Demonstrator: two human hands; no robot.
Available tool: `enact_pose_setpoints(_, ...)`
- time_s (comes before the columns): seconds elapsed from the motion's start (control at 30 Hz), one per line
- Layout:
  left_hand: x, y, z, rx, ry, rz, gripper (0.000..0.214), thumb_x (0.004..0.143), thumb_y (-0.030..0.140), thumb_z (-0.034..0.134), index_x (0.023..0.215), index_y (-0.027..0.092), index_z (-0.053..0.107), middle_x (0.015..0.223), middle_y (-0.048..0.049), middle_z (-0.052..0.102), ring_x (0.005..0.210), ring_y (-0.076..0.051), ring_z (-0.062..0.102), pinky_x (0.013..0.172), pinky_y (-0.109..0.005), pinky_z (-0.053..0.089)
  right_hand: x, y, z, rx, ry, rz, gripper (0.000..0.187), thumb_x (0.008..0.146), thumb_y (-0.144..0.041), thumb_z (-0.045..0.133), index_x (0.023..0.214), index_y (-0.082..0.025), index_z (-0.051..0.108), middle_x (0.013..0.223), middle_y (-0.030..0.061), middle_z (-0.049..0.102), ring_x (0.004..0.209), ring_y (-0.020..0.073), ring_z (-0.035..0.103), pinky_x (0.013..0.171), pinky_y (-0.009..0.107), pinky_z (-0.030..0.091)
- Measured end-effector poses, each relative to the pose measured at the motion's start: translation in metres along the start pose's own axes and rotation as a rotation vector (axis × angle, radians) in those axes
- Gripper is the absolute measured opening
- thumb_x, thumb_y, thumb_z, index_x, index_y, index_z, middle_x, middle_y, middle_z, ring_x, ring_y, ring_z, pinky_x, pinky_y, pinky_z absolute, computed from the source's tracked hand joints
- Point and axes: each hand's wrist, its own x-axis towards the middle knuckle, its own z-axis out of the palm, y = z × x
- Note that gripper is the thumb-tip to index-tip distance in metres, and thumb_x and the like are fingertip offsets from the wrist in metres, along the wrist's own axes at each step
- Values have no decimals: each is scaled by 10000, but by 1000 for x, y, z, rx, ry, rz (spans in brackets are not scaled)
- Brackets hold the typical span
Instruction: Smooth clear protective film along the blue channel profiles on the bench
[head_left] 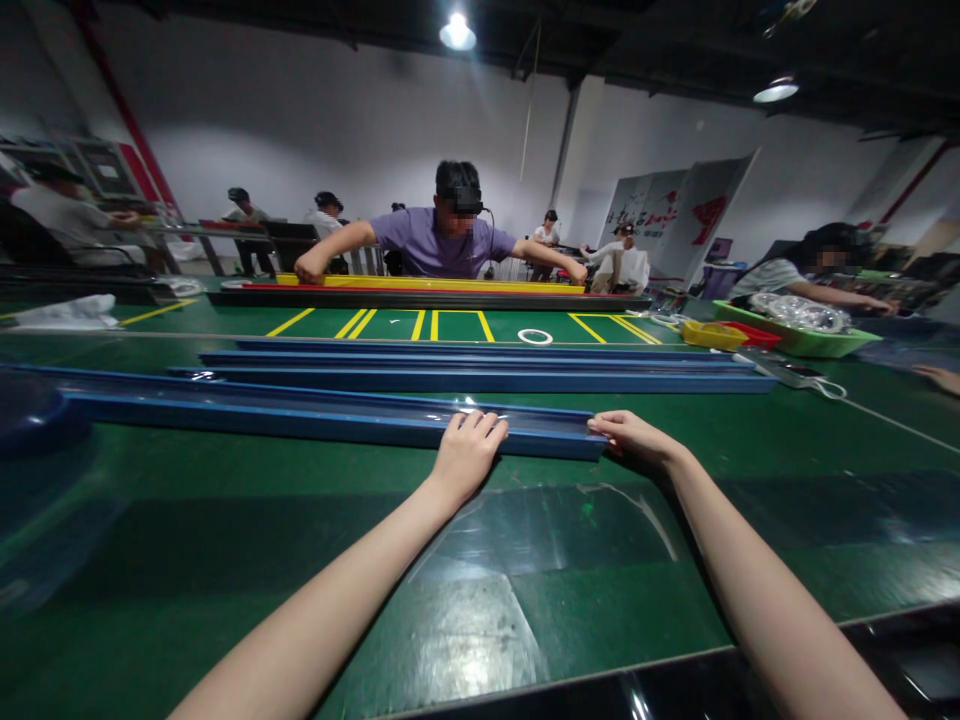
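Bare forearms (330,600) are reaching over the green table (247,475), where the nearest blue channel (300,420) is lying, left hand (471,452) clasping its near side, right hand (637,437) pinching its end, apparently steadying it.

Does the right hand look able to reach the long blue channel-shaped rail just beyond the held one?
Probably yes: between the right hand and that blue rail, only bare green tabletop shows.
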Motion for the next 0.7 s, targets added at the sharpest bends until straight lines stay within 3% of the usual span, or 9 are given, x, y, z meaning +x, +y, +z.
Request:
enact_pose_setpoints(0.43, -1, 0, 3, -21, 0, -4, 165, 877, 255, 421, 974, 179, 531, 870, -25, 624, 808, -162, 541, 669, -304, 326, -1, 1, 1, 117, 49, 17, 340, 640, -491, 616, 692, -181, 488, 456, -83, 362, 394, 38, 317, 408, 200, 270)
enact_pose_setpoints(0.7, 0, -1, 3, -28, -18, 0, 147, 861, 276, 454, 916, 170, 540, 801, -19, 613, 759, -166, 540, 648, -301, 312, 0, 3, -1, -24, 58, 62, 331, 636, -477, 621, 678, -163, 527, 438, -51, 437, 382, 49, 365, 392, 199, 268)
